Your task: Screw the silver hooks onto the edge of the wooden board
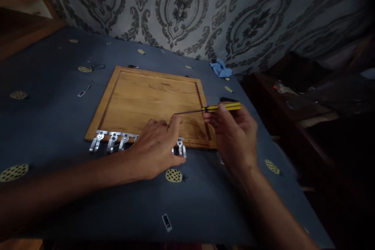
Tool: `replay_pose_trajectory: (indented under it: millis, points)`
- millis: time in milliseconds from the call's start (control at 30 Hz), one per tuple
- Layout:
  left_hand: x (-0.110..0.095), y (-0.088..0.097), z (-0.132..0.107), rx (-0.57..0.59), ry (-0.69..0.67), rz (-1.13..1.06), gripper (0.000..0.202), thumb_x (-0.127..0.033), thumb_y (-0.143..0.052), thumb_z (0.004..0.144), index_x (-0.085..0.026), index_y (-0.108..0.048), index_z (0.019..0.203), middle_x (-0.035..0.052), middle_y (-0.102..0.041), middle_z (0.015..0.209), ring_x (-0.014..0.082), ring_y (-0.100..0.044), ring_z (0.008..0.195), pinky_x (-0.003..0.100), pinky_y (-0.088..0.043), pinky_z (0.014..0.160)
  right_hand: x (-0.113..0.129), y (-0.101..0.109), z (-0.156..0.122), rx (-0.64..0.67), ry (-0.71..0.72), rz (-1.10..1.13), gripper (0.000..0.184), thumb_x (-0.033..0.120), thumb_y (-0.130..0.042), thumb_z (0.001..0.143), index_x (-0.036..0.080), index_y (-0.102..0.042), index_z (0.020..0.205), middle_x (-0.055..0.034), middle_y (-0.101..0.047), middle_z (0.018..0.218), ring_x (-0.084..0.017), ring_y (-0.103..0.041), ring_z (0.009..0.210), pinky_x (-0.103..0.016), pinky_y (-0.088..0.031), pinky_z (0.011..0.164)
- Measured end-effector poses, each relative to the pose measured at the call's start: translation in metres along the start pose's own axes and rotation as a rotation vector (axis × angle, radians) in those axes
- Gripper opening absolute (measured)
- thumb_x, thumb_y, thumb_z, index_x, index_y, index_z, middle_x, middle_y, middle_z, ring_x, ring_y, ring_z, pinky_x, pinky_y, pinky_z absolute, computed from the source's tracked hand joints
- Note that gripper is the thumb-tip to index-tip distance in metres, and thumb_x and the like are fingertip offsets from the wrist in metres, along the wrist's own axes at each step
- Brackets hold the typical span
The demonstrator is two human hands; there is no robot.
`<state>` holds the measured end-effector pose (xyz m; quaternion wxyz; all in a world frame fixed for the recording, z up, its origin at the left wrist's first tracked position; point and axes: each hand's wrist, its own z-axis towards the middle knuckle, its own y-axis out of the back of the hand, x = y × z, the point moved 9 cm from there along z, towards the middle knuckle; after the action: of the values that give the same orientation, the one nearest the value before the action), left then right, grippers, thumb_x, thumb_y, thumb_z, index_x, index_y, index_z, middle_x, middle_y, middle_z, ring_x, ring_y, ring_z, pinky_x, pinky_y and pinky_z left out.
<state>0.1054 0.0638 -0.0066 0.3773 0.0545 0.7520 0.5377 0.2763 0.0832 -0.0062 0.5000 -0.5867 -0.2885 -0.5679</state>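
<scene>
Wooden panel (149, 99), as I view it remotely through the head camera: it lies flat on a blue-grey tablecloth (205, 203) printed with pineapples, its raised frame bordering a recessed centre. Along the edge nearest the camera, metal hooks (113, 139) sit in a row, their plates on the frame and their curved ends projecting past it. The left hand (156, 146) lies over part of this row, thumb and index finger spread apart beside the rightmost hook; the hand hides what is beneath, so I cannot tell whether its fingers grip anything. The right hand (236, 134), raised by the panel's near right corner, holds a screwdriver (211, 108) by its yellow-and-black handle. The shaft points left, nearly level, its tip near the left index finger. A crumpled blue rag (221, 69) lies beyond the far right corner; a patterned wall covering (181, 8) rises behind.
</scene>
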Motion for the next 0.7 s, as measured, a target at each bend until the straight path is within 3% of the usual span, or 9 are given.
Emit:
replay_pose_trajectory:
  millis: [167,333,467,567,700]
  points:
    - [-0.001,0.001,0.001,-0.017,-0.016,0.005,0.067,-0.037,-0.079,0.082,-0.012,-0.043,0.132,0.0137,-0.071,0.117,0.0352,-0.064,0.113,0.049,-0.045,0.100,-0.041,-0.006,0.000,0.107,-0.291,0.031,0.023,0.033,-0.085,0.079,0.015,-0.071,0.078,-0.0107,-0.080,0.095,-0.019,-0.080,0.092,-0.024,-0.066,0.087]
    - [-0.001,0.001,0.000,-0.018,-0.011,0.018,0.060,-0.039,-0.079,0.082,-0.012,-0.048,0.126,0.0140,-0.071,0.114,0.0338,-0.065,0.110,0.046,-0.046,0.098,-0.049,-0.005,-0.005,0.154,-0.440,-0.008,0.017,0.026,-0.084,0.077,0.013,-0.076,0.084,-0.0152,-0.081,0.096,-0.022,-0.081,0.093,-0.022,-0.067,0.078]
    - [-0.001,0.000,0.000,-0.019,-0.027,0.033,0.065,-0.038,-0.079,0.082,-0.008,-0.046,0.129,0.0166,-0.070,0.114,0.0358,-0.064,0.112,0.048,-0.045,0.100,-0.044,0.000,-0.002,0.137,-0.434,-0.066,0.028,0.033,-0.090,0.071,0.017,-0.074,0.087,-0.0110,-0.082,0.095,-0.019,-0.080,0.085,-0.019,-0.064,0.060]
    - [-0.002,-0.001,0.001,-0.021,-0.042,0.033,0.067,-0.040,-0.079,0.083,-0.008,-0.045,0.132,0.0171,-0.070,0.115,0.0362,-0.064,0.114,0.048,-0.044,0.101,-0.037,0.001,0.002,0.127,-0.358,-0.126,0.039,0.043,-0.094,0.065,0.020,-0.072,0.088,-0.0078,-0.081,0.094,-0.015,-0.078,0.077,-0.017,-0.059,0.055]
    - [-0.001,-0.002,0.002,-0.012,-0.050,0.039,0.073,-0.045,-0.079,0.083,-0.008,-0.044,0.135,0.0190,-0.070,0.119,0.0367,-0.063,0.116,0.048,-0.044,0.101,-0.019,-0.015,0.007,0.188,-0.198,-0.256,0.045,0.054,-0.091,0.065,0.021,-0.070,0.086,-0.0053,-0.078,0.089,-0.012,-0.071,0.065,-0.019,-0.055,0.051]
